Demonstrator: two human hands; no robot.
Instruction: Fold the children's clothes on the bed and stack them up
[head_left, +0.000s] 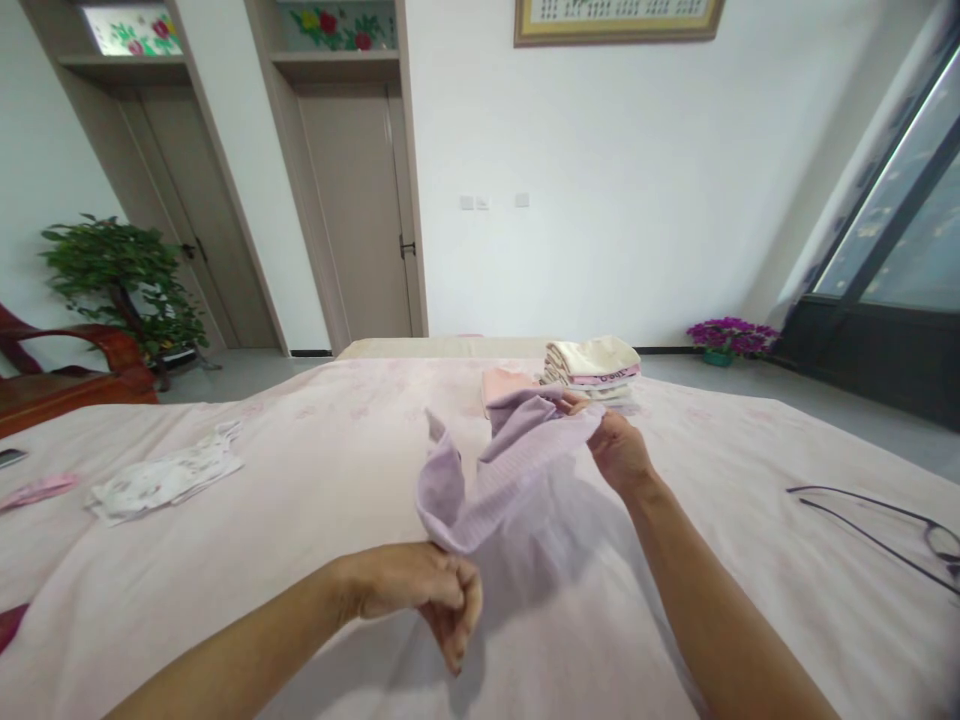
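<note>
A light purple piece of children's clothing (517,465) is lifted above the bed, its cloth bent into a curve with a narrow end sticking up at left. My right hand (616,445) is closed on its upper right end. My left hand (431,590) is just under the garment's lower left bend, touching or nearly touching it. Its fingers are curled together and point down, with no cloth visible in them. Behind the purple garment lies a folded peach cloth (501,385), partly covered. Beside that is a stack of folded clothes (592,362), cream on top.
A pink bedsheet (337,480) covers the bed. White printed clothing (169,475), a pink cloth (39,491) and a phone (10,457) lie at left. Eyeglasses (885,510) rest at right. Beyond stand a wooden chair (97,365), a plant (124,280) and purple flowers (731,335).
</note>
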